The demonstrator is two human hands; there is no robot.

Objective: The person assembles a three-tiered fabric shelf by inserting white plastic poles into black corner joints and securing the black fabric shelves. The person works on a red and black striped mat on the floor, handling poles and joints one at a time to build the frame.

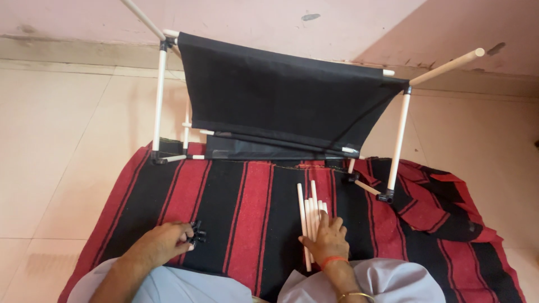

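Red-black striped blanket on beige tile floor; pink wall behind.

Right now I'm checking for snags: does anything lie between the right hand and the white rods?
Nothing visible does. The right hand already rests on the white rods, which lie on the striped blanket.

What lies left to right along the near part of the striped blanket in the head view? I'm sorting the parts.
Left hand → small black plastic connectors → bundle of pale wooden rods under the right hand → bunched red-and-black striped blanket edge.
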